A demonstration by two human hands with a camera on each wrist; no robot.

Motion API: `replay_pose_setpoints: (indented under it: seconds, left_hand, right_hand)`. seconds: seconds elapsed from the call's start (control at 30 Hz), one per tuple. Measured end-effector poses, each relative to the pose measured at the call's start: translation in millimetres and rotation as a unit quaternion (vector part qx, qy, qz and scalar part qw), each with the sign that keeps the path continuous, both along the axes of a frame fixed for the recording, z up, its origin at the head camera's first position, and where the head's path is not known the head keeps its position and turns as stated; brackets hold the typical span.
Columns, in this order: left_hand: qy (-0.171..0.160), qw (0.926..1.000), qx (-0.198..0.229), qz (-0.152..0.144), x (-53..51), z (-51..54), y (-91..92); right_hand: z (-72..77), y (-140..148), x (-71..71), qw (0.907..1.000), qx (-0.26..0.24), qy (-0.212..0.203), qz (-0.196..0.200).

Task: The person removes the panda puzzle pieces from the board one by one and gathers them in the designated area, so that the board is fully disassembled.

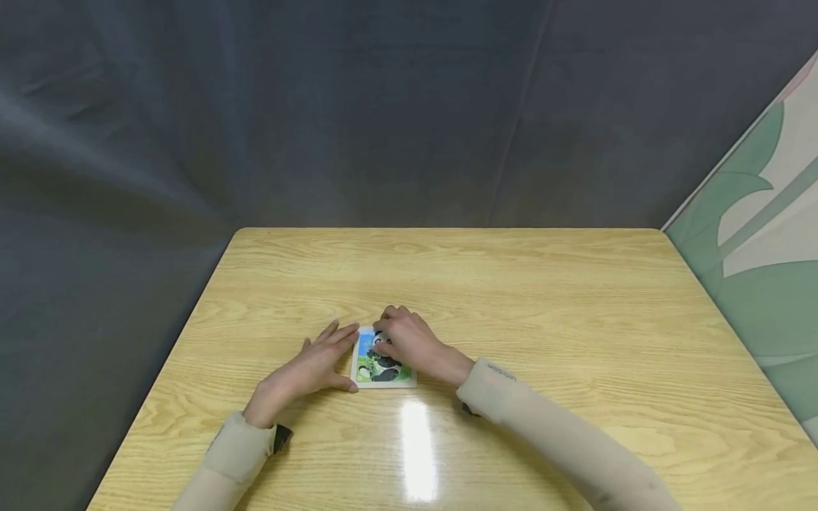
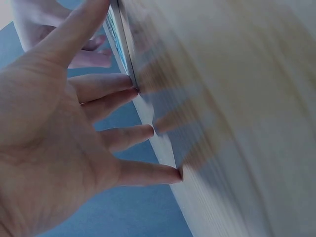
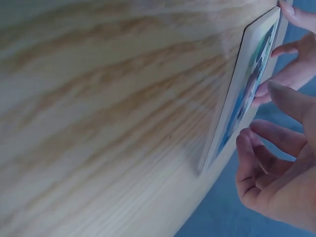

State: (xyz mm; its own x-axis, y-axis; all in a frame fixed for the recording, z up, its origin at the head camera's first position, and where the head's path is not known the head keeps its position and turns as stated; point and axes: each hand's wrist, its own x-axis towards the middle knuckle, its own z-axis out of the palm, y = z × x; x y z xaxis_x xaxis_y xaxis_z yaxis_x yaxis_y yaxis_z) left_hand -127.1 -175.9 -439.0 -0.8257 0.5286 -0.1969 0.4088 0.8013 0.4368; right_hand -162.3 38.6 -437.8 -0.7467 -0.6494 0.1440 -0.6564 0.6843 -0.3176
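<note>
A small square panda picture in a white frame [image 1: 388,371] lies flat on the table. At its left side is my left hand [image 1: 314,366], fingers spread, with the thumb by the lower left corner and fingertips by the upper left one. The left wrist view shows this hand [image 2: 59,133] touching the panel's edge [image 2: 120,47] and the tabletop with straight fingers. Over the upper right part of the picture, my right hand [image 1: 418,343] has bent fingers. In the right wrist view its thumb stands apart from the fingers [image 3: 256,165], above the panel [image 3: 249,84]; no object shows between them.
The wooden table [image 1: 543,298] reaches out around both hands, with a bright reflection in front of the panel. A dark curtain [image 1: 396,113] hangs behind and to the left. At the right is a light panel with green leaf shapes [image 1: 767,298].
</note>
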Motion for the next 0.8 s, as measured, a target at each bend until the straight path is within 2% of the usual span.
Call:
replay_pose_setpoints:
  seconds: [0.23,0.5,0.8]
  left_hand:
    - [-0.005,1.0,0.003,0.002,-0.3,-0.4,0.5]
    - [0.001,1.0,0.003,-0.001,-0.5,-1.2,0.1]
    - [0.009,0.9999,0.01,-0.008,0.7,0.2,0.4]
  right_hand:
    - [-3.8,-11,0.0,0.9988,0.032,-0.034,-0.013]
    - [1.9,-18,1.9,0.9965,0.014,-0.073,-0.039]
    - [2.9,-25,5.8,0.992,0.017,-0.093,-0.085]
